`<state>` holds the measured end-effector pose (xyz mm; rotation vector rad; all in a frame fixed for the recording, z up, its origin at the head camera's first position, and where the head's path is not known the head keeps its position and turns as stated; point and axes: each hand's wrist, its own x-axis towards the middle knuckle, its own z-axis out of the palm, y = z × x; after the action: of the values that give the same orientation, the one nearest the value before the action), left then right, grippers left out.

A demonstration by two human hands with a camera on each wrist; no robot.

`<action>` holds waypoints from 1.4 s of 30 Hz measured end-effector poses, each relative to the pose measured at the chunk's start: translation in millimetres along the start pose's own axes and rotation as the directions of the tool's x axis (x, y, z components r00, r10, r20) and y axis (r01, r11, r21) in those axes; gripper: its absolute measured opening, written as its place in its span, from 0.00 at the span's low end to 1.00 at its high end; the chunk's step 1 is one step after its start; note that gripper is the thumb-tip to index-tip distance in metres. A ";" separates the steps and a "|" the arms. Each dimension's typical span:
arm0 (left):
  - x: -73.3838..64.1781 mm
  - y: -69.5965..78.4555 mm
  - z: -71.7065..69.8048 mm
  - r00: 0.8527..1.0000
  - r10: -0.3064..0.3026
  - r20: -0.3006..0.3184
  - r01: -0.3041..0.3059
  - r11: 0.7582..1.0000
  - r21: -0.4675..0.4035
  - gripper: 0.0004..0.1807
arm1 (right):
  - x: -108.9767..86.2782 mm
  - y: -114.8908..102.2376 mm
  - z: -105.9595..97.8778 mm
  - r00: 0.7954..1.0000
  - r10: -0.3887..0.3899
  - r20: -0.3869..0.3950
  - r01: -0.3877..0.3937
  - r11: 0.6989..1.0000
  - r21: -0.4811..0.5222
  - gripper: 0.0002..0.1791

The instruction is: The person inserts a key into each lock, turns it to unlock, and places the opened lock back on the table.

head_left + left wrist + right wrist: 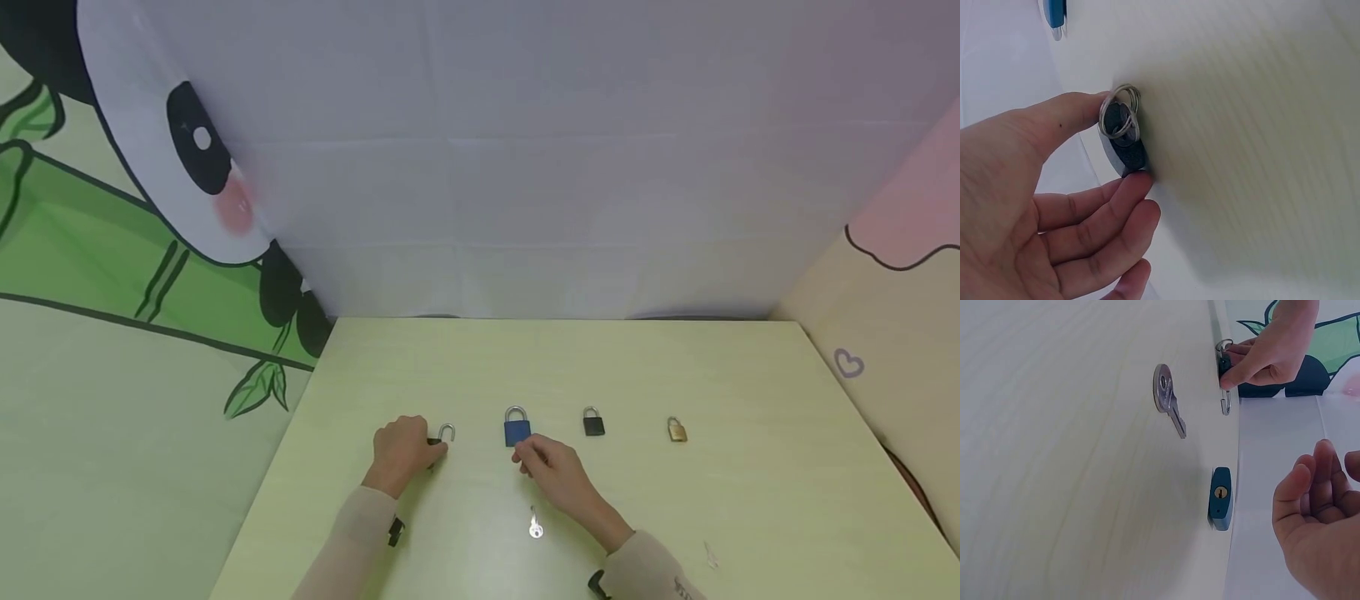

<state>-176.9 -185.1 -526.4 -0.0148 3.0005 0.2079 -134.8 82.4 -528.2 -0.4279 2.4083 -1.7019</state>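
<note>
My left hand [405,454] pinches a black padlock [1113,153] between thumb and fingers at the left of the table. Its shackle [447,432] is sprung open, and a key with a ring [1124,112] sits at its keyhole end. Just in front of the blue padlock [517,432] hovers my right hand [555,471], fingers loosely curled with nothing in them. The blue padlock's shackle is closed, and its keyhole [1220,492] faces me. A silver key [536,525] lies on the table below my right hand.
Farther right on the table [465,367] stand a smaller black padlock [593,423] and a brass padlock [677,430], shackles closed. Near the front right lies a small, faint key-like object [710,555]. A pale cloth wall [525,192] rises behind the table's back edge.
</note>
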 end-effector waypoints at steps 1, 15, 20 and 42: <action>-0.1 0.7 -0.1 1.000 -0.006 0.006 0.006 1.000 0.000 0.24 | -0.4 0.6 -0.6 1.000 0.000 -0.002 0.000 1.000 0.001 0.16; 2.1 21.3 -11.8 1.000 -0.008 -0.002 0.008 1.000 -0.006 0.29 | -9.0 6.6 -15.1 0.996 -0.088 -0.009 0.086 0.984 -0.158 0.08; 5.5 34.9 -12.0 1.000 0.020 0.000 -0.020 0.999 -0.045 0.28 | -19.5 -0.2 -23.5 0.992 -0.122 0.013 0.121 0.957 -0.264 0.05; 20.3 106.0 -15.3 0.989 0.146 0.007 -0.142 0.974 -0.175 0.30 | -45.1 -2.6 -36.7 0.992 -0.081 0.100 0.124 0.812 -0.570 0.05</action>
<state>-201.0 -82.3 -499.6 0.1868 2.9548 0.4819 -102.6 129.0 -514.8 -0.6901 2.8568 -0.9177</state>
